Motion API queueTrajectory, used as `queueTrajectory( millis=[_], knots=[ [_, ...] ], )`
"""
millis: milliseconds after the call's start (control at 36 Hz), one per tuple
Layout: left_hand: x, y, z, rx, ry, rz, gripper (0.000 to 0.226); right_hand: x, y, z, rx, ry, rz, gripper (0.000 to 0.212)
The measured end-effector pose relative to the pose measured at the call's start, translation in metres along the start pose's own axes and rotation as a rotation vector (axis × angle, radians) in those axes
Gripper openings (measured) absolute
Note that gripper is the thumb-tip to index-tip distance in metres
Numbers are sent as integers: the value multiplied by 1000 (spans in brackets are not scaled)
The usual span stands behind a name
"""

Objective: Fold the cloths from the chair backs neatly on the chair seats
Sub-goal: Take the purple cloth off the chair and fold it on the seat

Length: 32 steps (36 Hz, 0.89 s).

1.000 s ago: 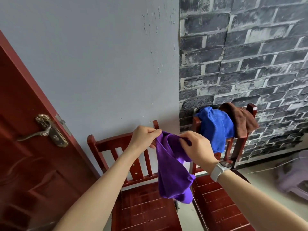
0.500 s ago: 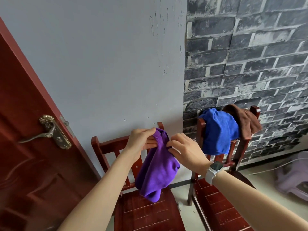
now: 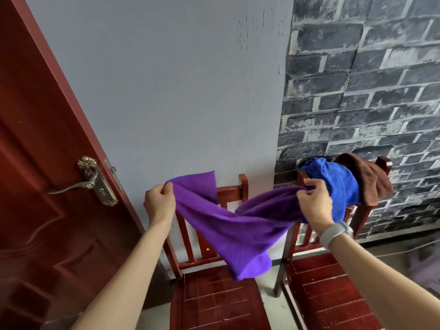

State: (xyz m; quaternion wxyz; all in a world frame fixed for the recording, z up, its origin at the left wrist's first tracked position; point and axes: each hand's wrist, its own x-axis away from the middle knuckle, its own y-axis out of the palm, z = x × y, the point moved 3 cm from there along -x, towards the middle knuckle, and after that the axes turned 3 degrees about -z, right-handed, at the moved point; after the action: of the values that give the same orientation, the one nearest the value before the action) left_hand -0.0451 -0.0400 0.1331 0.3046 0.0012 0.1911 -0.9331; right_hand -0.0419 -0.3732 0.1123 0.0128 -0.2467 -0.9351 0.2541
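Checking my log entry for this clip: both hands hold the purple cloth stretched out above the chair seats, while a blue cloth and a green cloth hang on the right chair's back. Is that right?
Not quite. The head view shows the second cloth beside the blue cloth on the right wooden chair's back is brown, not green. Otherwise correct: left hand and right hand hold the purple cloth stretched out.

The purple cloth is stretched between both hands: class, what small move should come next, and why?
Probably untwist the purple cloth, turning the right hand while the left hand holds its corner: it hangs twisted mid-span above the left chair seat, so it cannot lie flat.
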Motion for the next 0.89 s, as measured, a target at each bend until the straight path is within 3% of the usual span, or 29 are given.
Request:
queueTrajectory(
  millis=[28,83,278,389,528,639,694,750,806,889],
  knots=[
    [-2,-4,-2,-15,10,-15,12,-3,-3,5,10,19,4,31],
    [-3,-3,0,-67,57,-103,26,-9,-2,5,7,4,-5,30],
    [16,29,1,-414,266,-503,21,3,29,-16,-164,-75,-192,27],
    [31,43,-11,-828,319,-561,58,10,39,-31,-280,-80,-278,28],
    [61,79,-18,-500,347,-839,75,19,44,-70,-442,-106,-443,28],
    [63,94,-10,-280,351,-687,20,19,42,-90,-492,-150,-442,27],
    [63,96,-8,-246,343,-659,14,12,35,-89,-506,-153,-391,28],
    [65,94,-3,-220,351,-670,12,1,31,-83,-432,-172,-350,32],
    [66,93,3,-198,358,-685,12,-12,31,-69,-179,-254,-333,41],
    [65,94,12,-248,380,-730,14,-22,36,-37,326,-339,-520,49]
  ],
)
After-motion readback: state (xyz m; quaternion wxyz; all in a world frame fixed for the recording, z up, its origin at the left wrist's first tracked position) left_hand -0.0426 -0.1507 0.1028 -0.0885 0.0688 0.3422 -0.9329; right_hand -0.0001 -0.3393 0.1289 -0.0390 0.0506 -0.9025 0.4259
